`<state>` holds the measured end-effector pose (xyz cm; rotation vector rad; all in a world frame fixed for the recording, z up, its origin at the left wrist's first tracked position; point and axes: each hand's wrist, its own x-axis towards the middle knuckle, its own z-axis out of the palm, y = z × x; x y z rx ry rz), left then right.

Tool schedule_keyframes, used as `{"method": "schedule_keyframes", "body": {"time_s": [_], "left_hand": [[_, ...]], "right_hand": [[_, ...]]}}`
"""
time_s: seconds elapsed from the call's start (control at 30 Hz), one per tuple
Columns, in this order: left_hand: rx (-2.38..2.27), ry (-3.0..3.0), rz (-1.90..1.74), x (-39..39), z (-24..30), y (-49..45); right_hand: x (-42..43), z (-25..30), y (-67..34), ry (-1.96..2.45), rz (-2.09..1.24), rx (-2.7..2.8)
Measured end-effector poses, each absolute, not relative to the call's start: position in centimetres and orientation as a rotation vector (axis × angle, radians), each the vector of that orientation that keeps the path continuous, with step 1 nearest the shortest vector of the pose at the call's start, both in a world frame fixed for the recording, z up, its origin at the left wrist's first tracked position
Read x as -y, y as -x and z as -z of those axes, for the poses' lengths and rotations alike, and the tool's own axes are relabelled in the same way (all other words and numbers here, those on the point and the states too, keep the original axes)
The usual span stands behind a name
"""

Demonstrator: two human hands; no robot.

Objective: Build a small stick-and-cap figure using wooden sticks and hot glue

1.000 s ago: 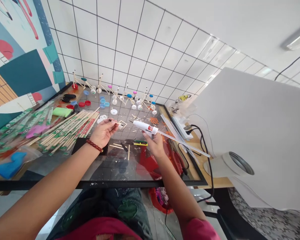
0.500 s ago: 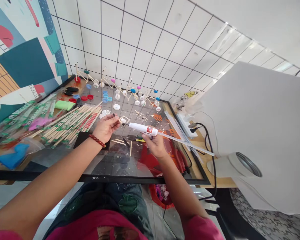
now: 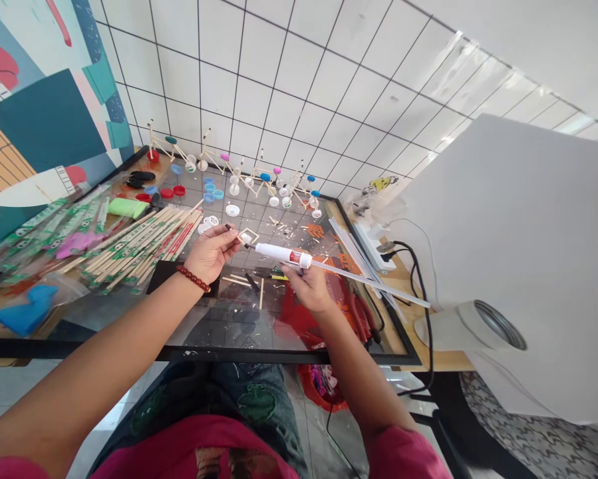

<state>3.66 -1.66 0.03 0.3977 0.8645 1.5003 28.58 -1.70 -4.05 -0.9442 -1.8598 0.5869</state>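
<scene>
My left hand (image 3: 209,254) pinches a small wooden stick frame (image 3: 249,235) with a dark tip showing by the thumb. Around the white hot glue gun (image 3: 279,255) the fingers of my right hand (image 3: 306,286) are closed. Its nozzle meets or nearly meets the near corner of the frame; I cannot tell which. A long clear glue stick (image 3: 373,284) sticks out of the gun's back end toward the right. Below the hands lie short cut sticks (image 3: 262,294) and a yellow-marked cutter (image 3: 279,277).
Finished stick-and-cap models (image 3: 265,178) line the wall side. Bundled chopsticks (image 3: 139,249) lie at left, with blue caps (image 3: 209,193) behind. Spare glue sticks (image 3: 353,256), a power strip (image 3: 373,246) and a white cylinder (image 3: 471,326) are at right. Red plastic (image 3: 303,319) lies near the front edge.
Both hands keep nearly the same pose, with the glue gun's nozzle still at the stick frame. The view has shifted very slightly.
</scene>
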Motion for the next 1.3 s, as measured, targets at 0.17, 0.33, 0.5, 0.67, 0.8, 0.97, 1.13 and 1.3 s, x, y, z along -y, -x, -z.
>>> {"method": "schedule_keyframes", "body": {"time_s": [0.17,0.33,0.5,0.67,0.8,0.97,1.13,1.3], "left_hand": [[-0.865,-0.399,-1.509,1.49,0.25,-3.42],[-0.871,-0.407,-1.488,1.55,0.20,-3.58],[-0.878,-0.396,-1.501,1.59,-0.04,-3.61],[-0.873,-0.382,-1.500,1.67,-0.17,-3.73],[-0.872,-0.376,-1.499,1.64,-0.10,-3.71],[-0.862,-0.386,-1.504,1.44,0.15,-3.43],[-0.867,-0.396,-1.493,1.45,0.25,-3.52],[-0.868,-0.411,-1.479,1.57,0.20,-3.70]], "right_hand": [[1.79,3.88,-28.54,0.972,-0.586,1.844],[1.85,3.76,-28.39,0.930,-0.576,1.869],[1.89,3.79,-28.42,0.954,-0.573,1.851],[1.89,3.74,-28.38,0.952,-0.581,1.847],[1.85,3.66,-28.40,0.949,-0.582,1.858],[1.91,3.68,-28.49,0.971,-0.587,1.854],[1.89,3.65,-28.42,0.969,-0.583,1.855],[1.79,3.80,-28.28,0.968,-0.611,1.830]]}}
